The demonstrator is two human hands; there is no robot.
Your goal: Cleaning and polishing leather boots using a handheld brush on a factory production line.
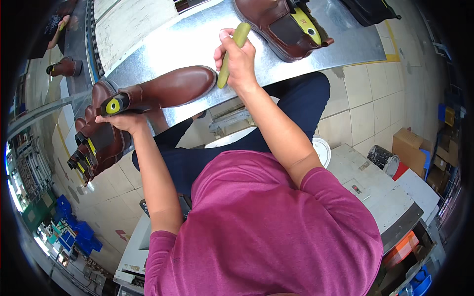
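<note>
My left hand point(129, 123) grips the ankle end of a brown leather boot point(180, 86), which lies on the metal tabletop point(340, 47) with its toe pointing right. A yellow-green last point(114, 105) shows in the boot's opening. In my right hand point(240, 64) is an olive-green rounded stick point(241, 34), held slanting just beyond the toe, its lower end close to the toe but apparently apart from it. Another brown boot point(264, 22) with dark elastic and a yellow-green last rests on the tabletop to the upper right.
Several brown boots point(101, 143) stand in a row left of my left hand. A black item point(368, 11) lies at the far right of the table. Another person's arm point(55, 38) shows at the upper left, near a boot point(65, 67). Behind me are a white cabinet point(345, 167) and cardboard boxes point(407, 145).
</note>
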